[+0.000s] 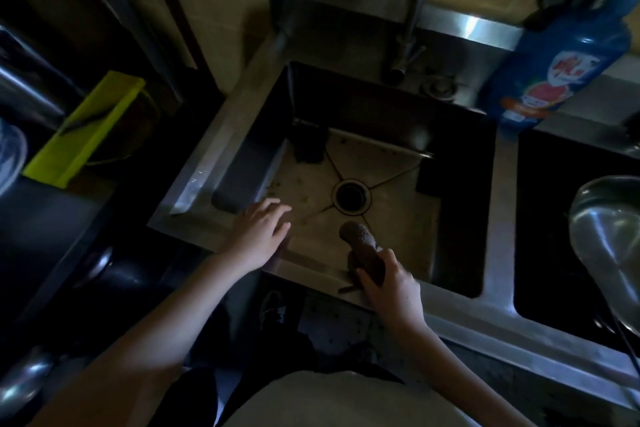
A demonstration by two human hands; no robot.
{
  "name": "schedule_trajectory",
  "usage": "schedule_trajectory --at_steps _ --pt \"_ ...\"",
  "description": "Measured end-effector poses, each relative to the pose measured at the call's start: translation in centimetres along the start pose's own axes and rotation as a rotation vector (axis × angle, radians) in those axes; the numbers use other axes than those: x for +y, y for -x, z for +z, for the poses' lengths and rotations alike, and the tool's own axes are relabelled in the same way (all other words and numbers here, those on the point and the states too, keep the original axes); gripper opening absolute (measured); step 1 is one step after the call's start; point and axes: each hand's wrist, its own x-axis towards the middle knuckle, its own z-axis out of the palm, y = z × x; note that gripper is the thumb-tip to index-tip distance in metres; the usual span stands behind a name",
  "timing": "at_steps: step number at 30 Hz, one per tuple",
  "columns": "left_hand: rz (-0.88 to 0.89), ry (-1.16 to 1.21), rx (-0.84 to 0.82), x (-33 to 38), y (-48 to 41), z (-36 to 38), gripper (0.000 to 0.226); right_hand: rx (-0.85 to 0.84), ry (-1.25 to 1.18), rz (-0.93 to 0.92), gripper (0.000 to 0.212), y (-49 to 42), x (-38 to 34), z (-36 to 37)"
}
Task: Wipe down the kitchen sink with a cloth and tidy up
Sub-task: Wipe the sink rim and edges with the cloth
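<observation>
A steel sink basin fills the middle of the view, its floor speckled with grime around the round drain. My right hand grips a rolled brown cloth at the basin's near rim; the cloth's free end points toward the drain. My left hand hovers with fingers spread over the near left corner of the basin, holding nothing. Whether it touches the steel is unclear.
A faucet rises behind the basin. A blue detergent bottle stands at the back right. A second basin at right holds a steel bowl. A yellow-green board lies to the left.
</observation>
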Motion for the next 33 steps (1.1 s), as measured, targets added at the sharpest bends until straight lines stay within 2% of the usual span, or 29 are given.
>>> schedule_trajectory --at_steps 3,9,19,28,33 --pt "-0.054 0.016 0.002 -4.3 -0.6 -2.2 0.036 -0.032 0.008 -0.033 0.036 -1.3 -4.2 2.6" --pt "-0.063 0.005 0.017 -8.7 -1.3 -4.3 0.036 -0.075 0.052 -0.065 0.034 -2.7 -8.1 5.3" --pt "0.004 0.006 0.082 -13.8 -4.6 -7.1 0.034 -0.167 0.022 -0.035 0.033 -5.3 -14.0 8.1" --pt "-0.055 -0.028 0.085 -12.2 -6.8 -6.5 0.04 -0.283 -0.191 0.039 0.022 -8.1 -12.8 6.7" --pt "-0.123 -0.054 0.131 -10.4 -7.3 -5.9 0.041 -0.273 -0.352 0.097 0.022 -10.0 -9.7 5.0"
